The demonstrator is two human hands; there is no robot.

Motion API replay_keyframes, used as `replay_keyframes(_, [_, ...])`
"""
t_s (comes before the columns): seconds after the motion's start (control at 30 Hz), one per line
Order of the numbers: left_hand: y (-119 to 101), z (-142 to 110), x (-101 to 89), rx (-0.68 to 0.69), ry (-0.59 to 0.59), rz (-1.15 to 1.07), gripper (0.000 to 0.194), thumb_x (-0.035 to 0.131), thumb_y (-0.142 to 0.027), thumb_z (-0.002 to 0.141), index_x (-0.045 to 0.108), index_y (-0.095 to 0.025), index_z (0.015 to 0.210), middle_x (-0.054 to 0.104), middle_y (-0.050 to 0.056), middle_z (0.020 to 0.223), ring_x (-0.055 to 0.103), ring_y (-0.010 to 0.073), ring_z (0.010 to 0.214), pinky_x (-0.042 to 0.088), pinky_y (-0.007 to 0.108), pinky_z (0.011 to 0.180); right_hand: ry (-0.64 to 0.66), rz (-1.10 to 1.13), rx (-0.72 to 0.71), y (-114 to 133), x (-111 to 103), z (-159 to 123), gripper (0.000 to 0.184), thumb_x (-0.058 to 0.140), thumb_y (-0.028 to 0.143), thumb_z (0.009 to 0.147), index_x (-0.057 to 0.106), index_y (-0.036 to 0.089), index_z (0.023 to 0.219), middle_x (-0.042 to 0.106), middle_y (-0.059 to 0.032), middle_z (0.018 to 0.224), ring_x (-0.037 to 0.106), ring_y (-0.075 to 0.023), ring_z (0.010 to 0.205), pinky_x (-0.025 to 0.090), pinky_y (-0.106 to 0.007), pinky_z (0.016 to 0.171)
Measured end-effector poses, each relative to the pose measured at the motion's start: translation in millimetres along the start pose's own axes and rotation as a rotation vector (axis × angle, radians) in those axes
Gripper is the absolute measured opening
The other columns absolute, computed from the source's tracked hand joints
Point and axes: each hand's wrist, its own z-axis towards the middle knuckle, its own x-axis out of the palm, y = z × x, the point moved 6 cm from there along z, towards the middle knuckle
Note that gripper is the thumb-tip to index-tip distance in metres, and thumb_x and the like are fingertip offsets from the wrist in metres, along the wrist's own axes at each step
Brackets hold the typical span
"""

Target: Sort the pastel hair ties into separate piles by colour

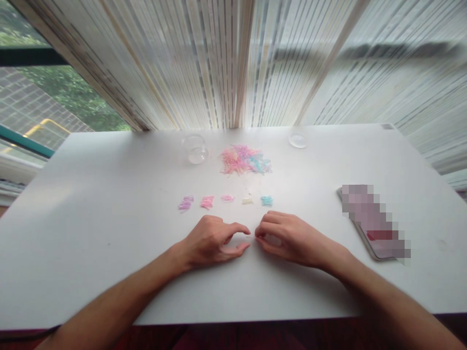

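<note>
My left hand (215, 239) is open, thumb and index finger curved apart with a gap between their tips. Facing it, my right hand (292, 238) is closed in a pinch. A thin, pale elastic band (248, 236) shows between the two hands, close to the right fingertips, which appear to hold its end. Beyond the hands lies a row of small elastic band groups: purple (186, 203), pink (207, 201), light pink (228, 198), pale yellow (247, 201) and turquoise (266, 201). Farther back is a mixed pile of pastel elastic bands (245, 159).
A clear round container (196, 149) stands left of the pile, and a clear lid (298, 141) lies to its right. On the right of the white table (109, 194) rests a phone-like slab (372, 221), partly blurred out. A striped string curtain (204, 63) hangs along the back edge.
</note>
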Motion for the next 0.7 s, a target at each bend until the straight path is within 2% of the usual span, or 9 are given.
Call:
replay_keyframes(0.13, [1,1,-3.6,0.023,-0.068,0.008,0.008,0.067,-0.024,0.088,0.074,-0.021,0.092,0.059,-0.007,0.050,0.052,0.0087,0.043,0.038,0.022,0.051,-0.024,0.019,-0.012,0,-1,1,0.014,0.055,0.021,0.098,0.069,0.019,0.097,0.066,-0.0056,0.086,0.060,-0.0176,0.077,0.047,-0.029,0.071])
replay_keyframes(0.5, [3,4,-7.8,0.014,-0.098,0.039,0.012,0.063,-0.018,0.087,0.074,-0.020,0.085,0.053,-0.008,0.047,0.047,0.0076,0.042,0.037,0.022,0.051,-0.112,-0.027,-0.031,-2,-4,2,0.013,0.055,0.019,0.098,0.068,0.019,0.096,0.067,-0.0053,0.085,0.059,-0.0173,0.076,0.046,-0.028,0.069])
replay_keyframes(0.63, [19,3,-32.9,-0.003,-0.135,0.127,0.012,0.064,-0.019,0.089,0.075,-0.019,0.084,0.046,-0.009,0.047,0.041,0.0060,0.043,0.035,0.020,0.052,-0.105,-0.058,-0.010,-5,-4,2,0.014,0.053,0.018,0.098,0.067,0.019,0.096,0.066,-0.0054,0.085,0.059,-0.0168,0.076,0.045,-0.028,0.069])
replay_keyframes(0.7, [36,1,-51.7,-0.106,-0.153,0.162,0.014,0.065,-0.023,0.091,0.077,-0.018,0.087,0.041,-0.009,0.048,0.035,0.0055,0.044,0.035,0.019,0.052,-0.103,-0.064,-0.008,-6,-3,1,0.014,0.053,0.018,0.098,0.067,0.019,0.096,0.066,-0.0053,0.085,0.059,-0.0168,0.076,0.045,-0.027,0.069])
